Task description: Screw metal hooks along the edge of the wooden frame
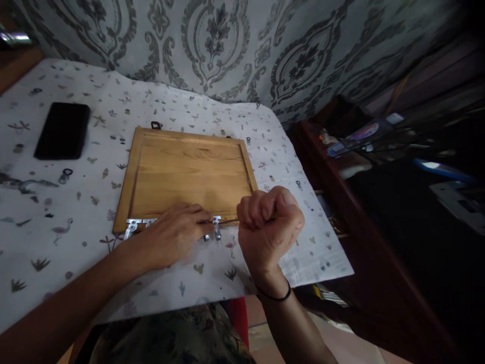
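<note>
A framed wooden panel lies flat on the patterned cloth in front of me. Metal hinges sit along its near edge, partly under my fingers. My left hand rests over that edge, fingers together and bent down at the hardware; what its fingertips pinch is hidden. My right hand is closed in a fist off the panel's near right corner. From it a thin dark shaft, seemingly a screwdriver, points left toward my left fingertips. Its handle is hidden in the fist.
A black phone lies at the left on the white cloth, with a metal tool nearer me. A small dark metal fitting shows at the panel's far edge. To the right, a dark cabinet holds assorted items. A patterned curtain hangs behind.
</note>
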`<state>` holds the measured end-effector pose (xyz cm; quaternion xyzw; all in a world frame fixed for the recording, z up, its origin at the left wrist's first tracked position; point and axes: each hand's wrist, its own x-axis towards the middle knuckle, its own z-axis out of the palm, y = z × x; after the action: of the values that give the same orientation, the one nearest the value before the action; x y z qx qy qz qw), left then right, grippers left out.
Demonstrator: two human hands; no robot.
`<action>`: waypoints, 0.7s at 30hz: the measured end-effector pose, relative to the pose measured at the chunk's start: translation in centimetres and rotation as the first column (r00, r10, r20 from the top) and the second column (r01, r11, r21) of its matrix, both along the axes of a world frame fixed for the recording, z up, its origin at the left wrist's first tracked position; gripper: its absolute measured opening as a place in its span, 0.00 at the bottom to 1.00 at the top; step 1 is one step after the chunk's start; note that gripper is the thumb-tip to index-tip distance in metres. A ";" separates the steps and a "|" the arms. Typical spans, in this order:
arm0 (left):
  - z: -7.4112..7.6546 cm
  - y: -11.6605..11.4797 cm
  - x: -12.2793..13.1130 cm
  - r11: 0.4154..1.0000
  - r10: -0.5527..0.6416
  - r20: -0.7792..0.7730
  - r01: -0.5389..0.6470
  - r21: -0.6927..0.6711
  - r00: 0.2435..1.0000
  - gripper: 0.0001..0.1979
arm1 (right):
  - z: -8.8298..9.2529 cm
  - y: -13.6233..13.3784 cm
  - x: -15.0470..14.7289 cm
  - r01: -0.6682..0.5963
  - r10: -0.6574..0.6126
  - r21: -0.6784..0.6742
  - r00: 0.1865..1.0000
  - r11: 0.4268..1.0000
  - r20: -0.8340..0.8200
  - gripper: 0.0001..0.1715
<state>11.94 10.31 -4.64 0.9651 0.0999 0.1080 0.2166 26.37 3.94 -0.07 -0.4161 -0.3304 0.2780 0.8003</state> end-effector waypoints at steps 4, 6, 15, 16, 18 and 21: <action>0.3 0.0 0.0 1.000 0.006 0.002 -0.006 -0.020 1.000 0.15 | -0.3 0.1 0.3 -0.029 0.029 -0.008 1.000 1.000 -0.008 0.26; 0.4 0.0 0.0 1.000 0.003 0.007 -0.003 -0.027 1.000 0.15 | -0.3 0.1 0.6 -0.046 0.046 -0.030 0.999 0.999 0.000 0.27; 0.0 0.0 0.0 0.999 -0.008 -0.019 0.007 -0.050 1.000 0.15 | -0.1 -0.2 0.0 -0.084 0.085 -0.022 0.995 0.996 0.049 0.28; 0.0 0.0 0.0 0.999 -0.009 -0.016 0.009 -0.050 1.000 0.15 | -0.2 -0.3 -0.1 -0.086 0.087 -0.010 0.994 0.996 0.063 0.28; 0.1 0.0 0.1 0.998 -0.011 -0.015 0.010 -0.059 1.000 0.13 | -0.5 -0.5 -0.2 -0.112 0.109 0.019 0.989 0.994 0.103 0.28; 0.4 0.0 0.1 0.998 -0.016 -0.030 0.014 -0.068 0.999 0.12 | -0.8 -0.3 0.0 -0.156 0.153 0.005 0.978 0.988 0.142 0.28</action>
<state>12.08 10.35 -4.26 0.9595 0.0995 0.0884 0.2484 26.35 3.64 -0.83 -0.4012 -0.4198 0.3064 0.7543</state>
